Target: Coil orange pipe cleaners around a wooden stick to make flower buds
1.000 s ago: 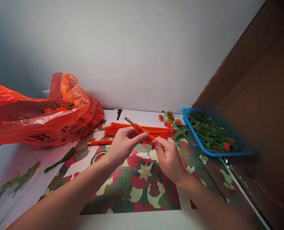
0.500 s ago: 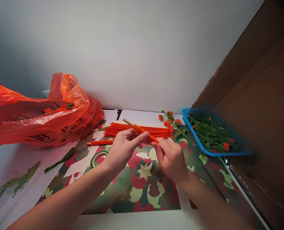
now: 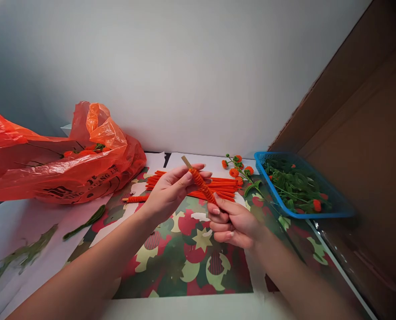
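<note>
Both my hands are on a pale stick wound with a tight coil of fuzzy orange pipe cleaner. It tilts, with the bare end up and to the left. My left hand has its thumb against the upper coil, its fingers stretched loosely behind. Down at the lower end, my right hand pinches the coil between thumb and forefinger, the other fingers curled. Behind my hands lies a bundle of straight orange pipe cleaners. Another orange-wound stick lies left of my left hand, partly covered by it.
A red plastic bag holding orange flowers stands at left, near a folded green strip. At right, a blue basket holds green stems, with an orange flower sprig beside it. A cardboard panel rises at far right. Patterned paper covers the table.
The wound stick has turned steeper. My left fingers have loosened and stretched out behind it, and my right hand has rolled so its curled fingers show. My left forearm now hides the green tape roll.
</note>
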Tool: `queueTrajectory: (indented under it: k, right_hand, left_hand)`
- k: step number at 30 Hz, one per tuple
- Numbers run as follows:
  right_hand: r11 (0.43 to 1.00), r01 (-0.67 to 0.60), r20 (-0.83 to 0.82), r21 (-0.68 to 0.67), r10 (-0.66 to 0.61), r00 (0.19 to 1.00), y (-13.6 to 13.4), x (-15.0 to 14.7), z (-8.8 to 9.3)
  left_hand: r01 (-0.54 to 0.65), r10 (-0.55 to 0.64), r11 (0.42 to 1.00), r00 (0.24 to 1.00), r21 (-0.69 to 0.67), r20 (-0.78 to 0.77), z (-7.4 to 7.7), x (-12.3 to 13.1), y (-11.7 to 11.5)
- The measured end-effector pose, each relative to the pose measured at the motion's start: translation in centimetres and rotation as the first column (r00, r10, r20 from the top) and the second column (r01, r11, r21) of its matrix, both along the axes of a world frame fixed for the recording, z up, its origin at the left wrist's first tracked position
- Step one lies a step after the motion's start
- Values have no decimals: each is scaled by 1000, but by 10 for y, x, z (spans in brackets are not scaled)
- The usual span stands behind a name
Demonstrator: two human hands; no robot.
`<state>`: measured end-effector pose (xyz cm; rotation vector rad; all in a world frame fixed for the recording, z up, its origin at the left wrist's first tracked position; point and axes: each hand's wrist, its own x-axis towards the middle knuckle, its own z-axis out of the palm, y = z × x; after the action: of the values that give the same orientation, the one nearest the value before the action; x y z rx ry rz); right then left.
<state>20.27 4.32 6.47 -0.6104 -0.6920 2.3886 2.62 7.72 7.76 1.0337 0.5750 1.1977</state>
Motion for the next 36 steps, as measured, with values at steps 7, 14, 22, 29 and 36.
queueTrajectory:
  k: [7, 14, 22, 29, 36]
  right_hand:
    - [996, -87, -34, 9, 87, 996, -2, 0, -1]
    - [979, 29, 148, 201, -60, 987, -4, -4, 0]
    - [622, 65, 429, 781, -609, 668, -7, -6, -3]
    - [121, -190, 188, 974, -899, 395, -14, -6, 1]
    - [850, 155, 348, 503, -363, 864, -11, -6, 6]
  left_hand:
    - [33, -33, 999, 999, 14, 17, -2, -4, 3]
    - [-29, 30, 999, 999, 29, -42, 1, -10, 4]
    - [-129, 128, 992, 987, -5, -96, -2, -4, 4]
    - [-162, 159, 986, 985, -34, -62, 1, 3, -5]
    - [-11, 12, 1000, 999, 24, -35, -1, -5, 0]
